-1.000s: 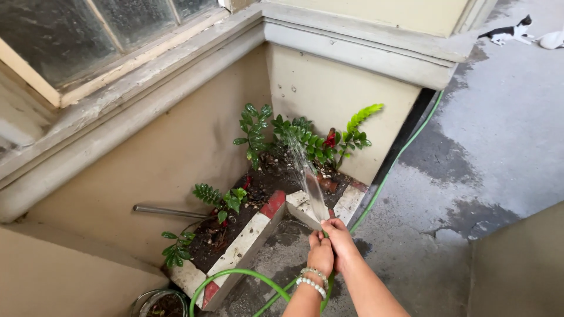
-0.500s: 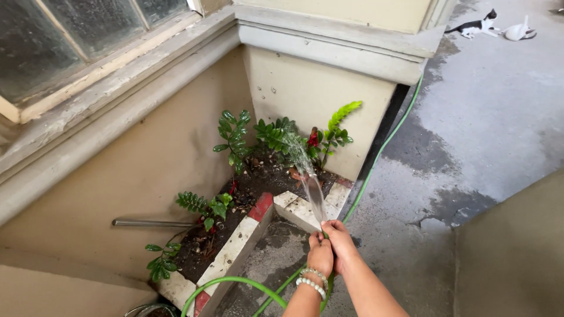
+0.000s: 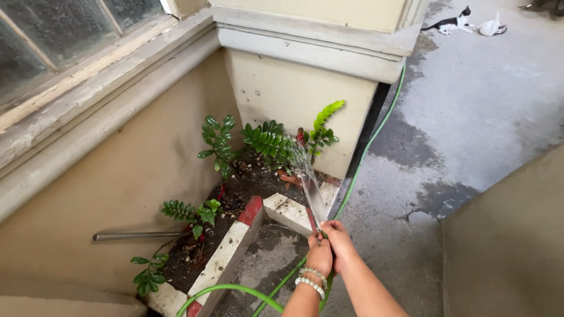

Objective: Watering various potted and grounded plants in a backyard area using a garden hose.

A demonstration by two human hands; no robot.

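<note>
Head view: left hand (image 3: 320,256) and right hand (image 3: 340,242) both closed around end of thin green rubber hose (image 3: 235,289), near centre, spraying water (image 3: 305,176) onto far leafy green plants (image 3: 267,140). Probably light, bendy, wet and slippery; best gripped just behind nozzle end.

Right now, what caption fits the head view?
Both hands grip a green garden hose, spraying leafy green plants.
</note>
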